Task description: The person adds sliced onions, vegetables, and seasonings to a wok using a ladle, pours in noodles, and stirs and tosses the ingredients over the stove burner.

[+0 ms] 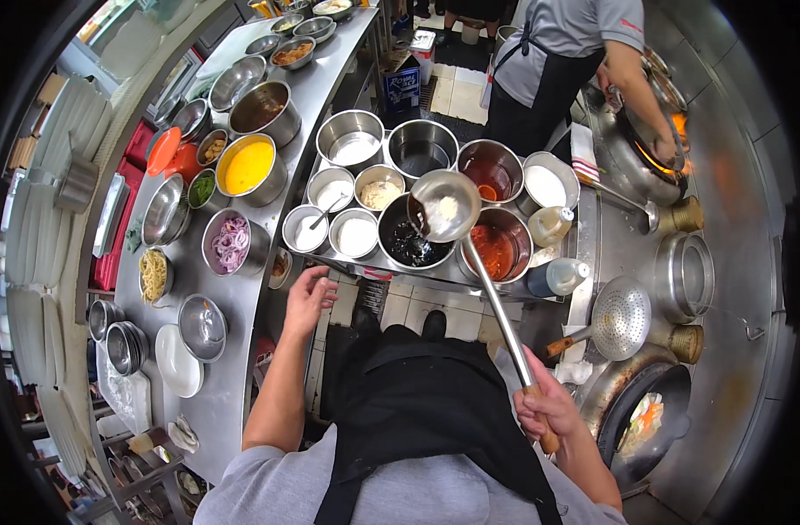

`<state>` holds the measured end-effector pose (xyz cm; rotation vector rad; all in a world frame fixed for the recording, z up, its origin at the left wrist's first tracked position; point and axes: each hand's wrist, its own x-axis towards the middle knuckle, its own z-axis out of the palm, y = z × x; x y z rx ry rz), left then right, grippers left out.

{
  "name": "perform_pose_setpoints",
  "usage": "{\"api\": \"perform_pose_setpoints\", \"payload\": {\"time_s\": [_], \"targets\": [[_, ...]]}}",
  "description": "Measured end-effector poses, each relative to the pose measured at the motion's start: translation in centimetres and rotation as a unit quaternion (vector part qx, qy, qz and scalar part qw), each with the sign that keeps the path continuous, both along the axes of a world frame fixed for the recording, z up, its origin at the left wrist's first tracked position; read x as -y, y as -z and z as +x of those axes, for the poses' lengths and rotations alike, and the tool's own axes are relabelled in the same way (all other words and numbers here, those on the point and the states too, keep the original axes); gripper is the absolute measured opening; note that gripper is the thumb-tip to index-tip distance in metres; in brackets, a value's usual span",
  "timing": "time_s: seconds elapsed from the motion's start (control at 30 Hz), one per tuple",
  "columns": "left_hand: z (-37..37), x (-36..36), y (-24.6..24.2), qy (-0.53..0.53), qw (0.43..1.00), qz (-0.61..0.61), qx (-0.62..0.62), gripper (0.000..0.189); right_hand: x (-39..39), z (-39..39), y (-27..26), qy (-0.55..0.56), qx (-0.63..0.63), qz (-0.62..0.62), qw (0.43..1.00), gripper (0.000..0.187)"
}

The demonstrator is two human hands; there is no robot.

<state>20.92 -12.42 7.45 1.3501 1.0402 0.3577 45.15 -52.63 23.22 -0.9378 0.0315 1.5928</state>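
My right hand [546, 401] grips the wooden handle of a long metal ladle [498, 308]. The ladle's bowl [462, 207] is over the pot of dark sauce [406, 243], with a pale lump and some dark liquid in it. The pot of red sauce [495, 246] stands just right of the bowl. My left hand [311, 295] is in the air below the small pots of white seasoning [307, 230], fingers loosely curled and apart, holding nothing. More metal pots with white powder, pale paste and liquids surround the ladle on the steel cart.
A wok [681, 394] with vegetables sits on the range at right, below a perforated strainer [620, 318]. Squeeze bottles [564, 277] stand at the cart's right edge. A co-worker [557, 52] works at a flaming wok. The left steel counter [239, 308] holds pots, bowls, onions and noodles.
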Motion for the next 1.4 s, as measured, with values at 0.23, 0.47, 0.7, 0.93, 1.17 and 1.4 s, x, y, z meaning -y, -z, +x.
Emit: {"api": "perform_pose_setpoints", "payload": {"time_s": [0.23,0.47,0.7,0.93,1.17,1.4], "targets": [[0.9,2.3,1.8,0.131,0.99,-0.028,0.049,0.032,3.4,-7.1,2.6,0.109,-0.136,0.114,0.978,0.089],[-3.9,3.6,15.1,0.328,0.924,-0.094,-0.17,0.036,12.3,-20.3,1.7,0.466,-0.088,0.261,0.841,0.075],[-26.6,0.6,30.3,0.578,0.619,0.531,0.008,0.017,25.2,-18.6,-0.4,0.609,0.162,0.034,0.776,0.067],[-23.4,5.7,24.0,0.304,0.878,-0.135,-0.345,0.022,40.2,-17.6,-1.2,0.708,0.121,-0.14,0.682,0.089],[-17.8,7.8,16.4,0.227,0.914,-0.103,-0.319,0.043,46.7,-14.9,2.6,0.685,0.207,-0.248,0.653,0.084],[-8.7,21.4,14.7,0.439,0.856,-0.083,-0.259,0.04,54.1,-17.4,3.5,0.659,0.207,-0.129,0.711,0.087]]}}
